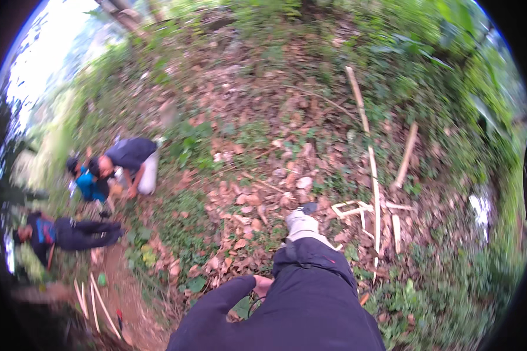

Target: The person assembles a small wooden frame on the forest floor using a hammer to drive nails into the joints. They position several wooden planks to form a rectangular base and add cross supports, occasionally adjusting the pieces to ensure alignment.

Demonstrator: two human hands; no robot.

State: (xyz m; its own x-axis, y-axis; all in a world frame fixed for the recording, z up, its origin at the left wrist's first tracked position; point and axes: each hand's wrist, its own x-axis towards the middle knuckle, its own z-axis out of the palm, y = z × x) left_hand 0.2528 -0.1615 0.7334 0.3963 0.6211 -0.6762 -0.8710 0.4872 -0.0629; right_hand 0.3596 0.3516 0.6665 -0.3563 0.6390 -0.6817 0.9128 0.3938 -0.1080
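Observation:
My left hand (263, 285) is low in the head view, close against my dark clothing (310, 292). Only part of it shows past the dark sleeve (219, 310); its fingers are mostly hidden, so I cannot tell what they hold. A thin black loop (254, 305) shows beside it. My right hand does not appear. Beyond the dark clothing, a beige trouser leg (304, 227) ends in a dark shoe (307, 207) on the leaf litter. Ahead and right of the shoe lie pale wooden strips (352, 209), some forming a small frame shape.
A long pale pole (370, 158) and a shorter thick stick (407, 155) lie at right. At left, a person in dark top (129, 158) crouches near one in blue (89, 186); another person (76, 234) stands closer. Several pale sticks (102, 304) lie on bare soil.

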